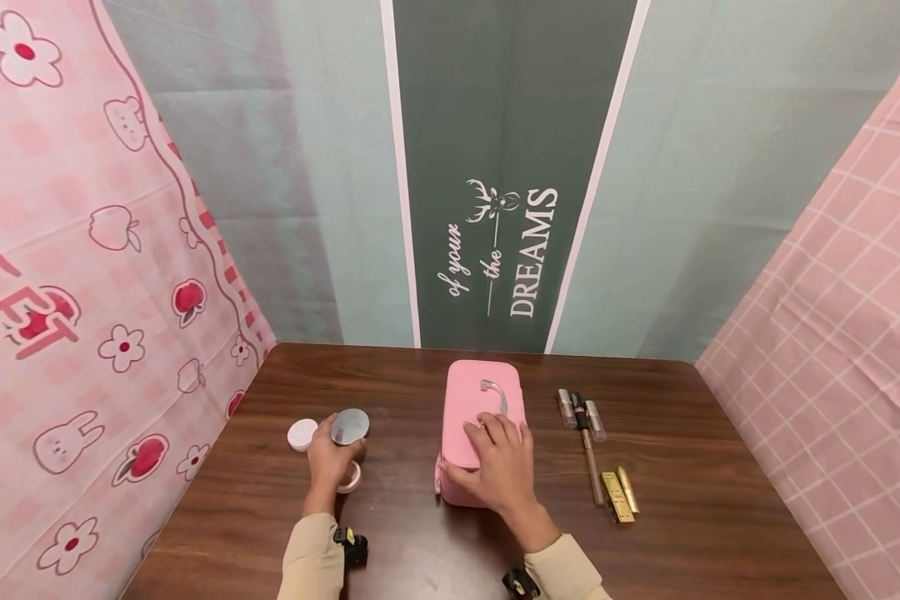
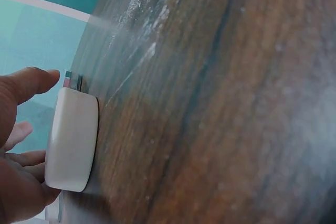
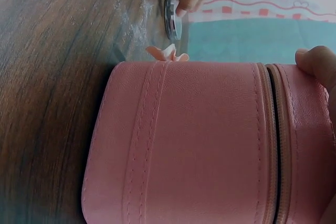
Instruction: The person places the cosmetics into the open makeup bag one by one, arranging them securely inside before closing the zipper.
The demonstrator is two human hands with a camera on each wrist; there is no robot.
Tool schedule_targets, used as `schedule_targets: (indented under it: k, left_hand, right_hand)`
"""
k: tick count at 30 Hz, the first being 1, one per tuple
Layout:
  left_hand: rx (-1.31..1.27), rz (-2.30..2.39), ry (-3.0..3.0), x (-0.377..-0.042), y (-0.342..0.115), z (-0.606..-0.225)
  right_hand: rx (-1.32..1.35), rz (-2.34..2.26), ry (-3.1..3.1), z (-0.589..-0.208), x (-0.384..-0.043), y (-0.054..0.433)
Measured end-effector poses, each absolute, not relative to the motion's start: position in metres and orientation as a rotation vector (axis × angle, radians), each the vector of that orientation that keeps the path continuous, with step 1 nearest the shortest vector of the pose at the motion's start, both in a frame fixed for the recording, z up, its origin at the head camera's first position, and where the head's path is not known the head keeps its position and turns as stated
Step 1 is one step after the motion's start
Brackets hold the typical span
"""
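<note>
White round container (image 1: pixel 301 436) at left on table (image 1: pixel 401 392). Left hand (image 1: pixel 330 457) beside it, thumb and fingers apart around silver-topped disc (image 1: pixel 351 426); can't tell if gripping. Another round container (image 1: pixel 356 478), partly hidden by left hand. Pink case (image 1: pixel 465 396) mid-table, right hand (image 1: pixel 504 465) resting on lid, fingers loosely spread. Right: two clear-ended tubes (image 1: pixel 596 423), long stick (image 1: pixel 592 468), gold box (image 1: pixel 617 497), gold tube (image 1: pixel 627 490).

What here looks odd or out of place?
The lettering on the dark backdrop panel runs sideways, as if hung on its side. On the table, nothing looks clearly spilled; the pink case stands upright under the right hand.
</note>
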State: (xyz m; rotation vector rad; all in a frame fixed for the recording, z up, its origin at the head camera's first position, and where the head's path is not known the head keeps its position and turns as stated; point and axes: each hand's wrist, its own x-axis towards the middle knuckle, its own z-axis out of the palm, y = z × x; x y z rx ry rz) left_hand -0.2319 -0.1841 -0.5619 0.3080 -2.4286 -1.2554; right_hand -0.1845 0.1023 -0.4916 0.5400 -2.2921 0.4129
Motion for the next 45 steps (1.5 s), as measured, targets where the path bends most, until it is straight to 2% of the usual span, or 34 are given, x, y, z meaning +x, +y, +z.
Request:
schedule_targets:
  k: [22, 45]
  left_hand:
    - [0.487, -1.275, -2.512, -0.240, -0.186, -0.563]
    - [0.428, -1.357, -2.302, -0.221, -0.181, -0.569]
  right_hand:
    - [0.599, 0.551, -2.196, -0.489, -0.188, 0.107]
    - [0.571, 0.841, -2.109, -0.486, -0.185, 0.116]
